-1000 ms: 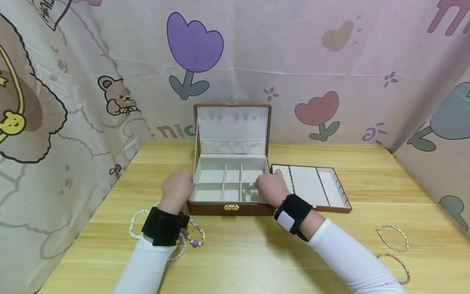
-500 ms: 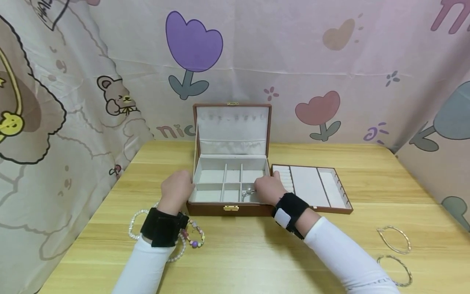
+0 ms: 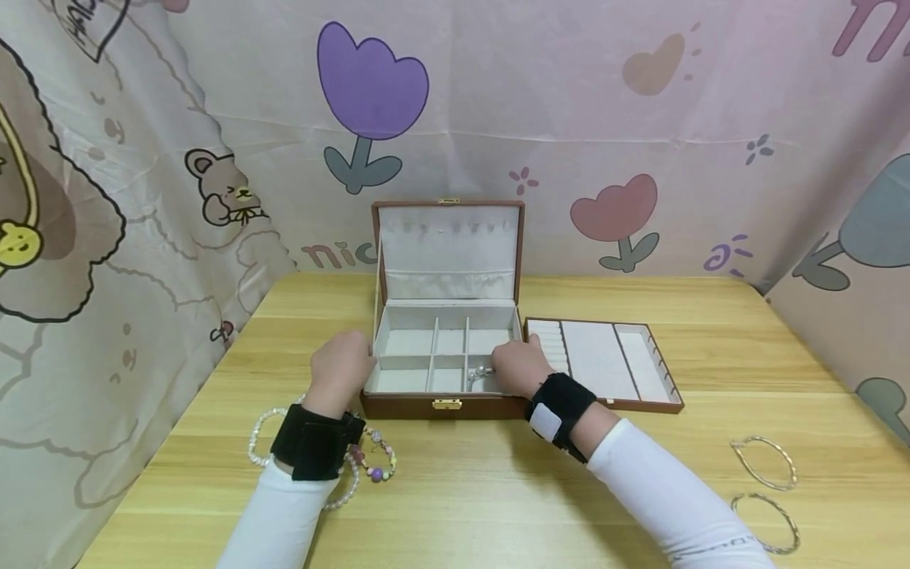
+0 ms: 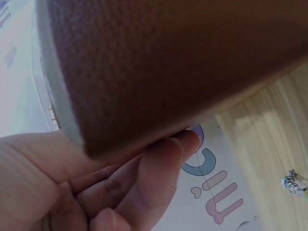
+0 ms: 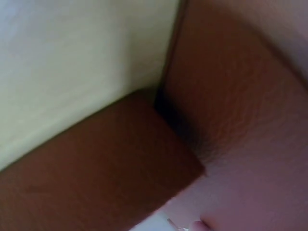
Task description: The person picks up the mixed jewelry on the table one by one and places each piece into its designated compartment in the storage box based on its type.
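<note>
A brown jewelry box (image 3: 398, 406) stands with its lid up, its pale inside split into several compartments. My left hand (image 3: 341, 367) grips its left wall; in the left wrist view the curled fingers (image 4: 156, 173) lie against the brown side. My right hand (image 3: 522, 367) reaches over the right wall into the front right compartment. There it holds a silver bracelet (image 3: 475, 376) with pearl-like beads, whose far part is hidden by the hand. In the right wrist view the box's brown corner (image 5: 110, 159) fills much of the picture, and only a fingertip (image 5: 199, 225) shows.
A lift-out tray (image 3: 590, 359) lies against the box's right side. Two bangles, a gold one (image 3: 764, 464) and a twisted one (image 3: 782, 521), lie at the right. Near the left wrist are a white beaded bracelet (image 3: 254, 442), a colourful bead bracelet (image 3: 384, 458) and a pearl bracelet (image 3: 348, 491).
My right hand has lowered slightly into the front right compartment, and the bracelet has tipped lower with it. My left hand stays on the box's left wall.
</note>
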`<state>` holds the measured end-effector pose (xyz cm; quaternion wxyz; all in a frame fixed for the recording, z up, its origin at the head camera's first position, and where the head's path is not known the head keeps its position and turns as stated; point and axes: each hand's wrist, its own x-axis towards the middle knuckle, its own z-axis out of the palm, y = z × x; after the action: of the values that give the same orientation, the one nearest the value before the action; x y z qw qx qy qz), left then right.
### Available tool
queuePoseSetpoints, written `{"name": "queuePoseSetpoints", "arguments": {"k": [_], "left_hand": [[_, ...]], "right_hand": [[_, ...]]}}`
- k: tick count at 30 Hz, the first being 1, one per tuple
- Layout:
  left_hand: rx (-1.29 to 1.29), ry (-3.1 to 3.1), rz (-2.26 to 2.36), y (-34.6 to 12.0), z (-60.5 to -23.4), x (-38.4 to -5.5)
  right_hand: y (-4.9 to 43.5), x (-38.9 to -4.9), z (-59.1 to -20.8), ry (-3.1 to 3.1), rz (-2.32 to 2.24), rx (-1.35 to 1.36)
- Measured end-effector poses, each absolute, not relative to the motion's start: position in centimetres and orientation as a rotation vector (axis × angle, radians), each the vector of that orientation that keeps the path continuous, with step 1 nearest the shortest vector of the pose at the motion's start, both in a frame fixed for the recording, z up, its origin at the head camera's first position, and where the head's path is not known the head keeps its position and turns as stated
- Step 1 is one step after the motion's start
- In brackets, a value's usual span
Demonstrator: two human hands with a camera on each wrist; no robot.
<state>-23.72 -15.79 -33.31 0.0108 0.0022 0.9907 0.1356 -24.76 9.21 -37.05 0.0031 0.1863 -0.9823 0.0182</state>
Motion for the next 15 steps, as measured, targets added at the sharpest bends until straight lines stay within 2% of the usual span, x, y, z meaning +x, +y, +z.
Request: {"name": "queuePoseSetpoints", "arguments": {"k": [8,15], "left_hand": [[0.006,3.083,0.431,-16.0,-33.4,-23.7],[0.010,3.078,0.445,-16.0,-33.4,-23.6]], "right_hand": [[9.3,-24.5,-36.9,-3.067,0.125,0.594],[11.0,-23.0,-35.6,-2.846,0.285,0.638]]}}
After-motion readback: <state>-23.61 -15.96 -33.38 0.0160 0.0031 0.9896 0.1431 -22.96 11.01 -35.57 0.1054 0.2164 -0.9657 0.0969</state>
